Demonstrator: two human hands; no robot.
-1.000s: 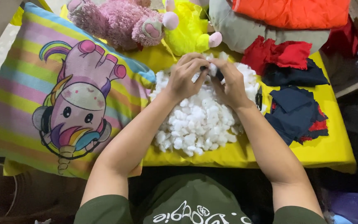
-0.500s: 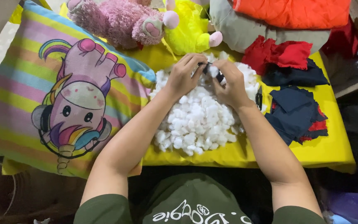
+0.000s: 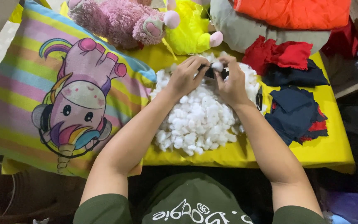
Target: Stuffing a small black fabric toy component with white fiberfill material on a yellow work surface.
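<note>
Leftmost on the yellow tabletop (image 3: pixel 332 145) lies a striped unicorn pillow (image 3: pixel 63 99); beyond it sit a pink plush toy (image 3: pixel 117 20) and a yellow plush toy (image 3: pixel 187 29); at the centre, over a heap of white stuffing (image 3: pixel 199 120), the left hand (image 3: pixel 185 76) and right hand (image 3: pixel 231 83) meet, fingers pinched narrow on a small dark piece (image 3: pixel 210 72) with a white tuft (image 3: pixel 217 66) between them; rightward lie red fabric scraps (image 3: pixel 282 54) and navy fabric scraps (image 3: pixel 295 112).
</note>
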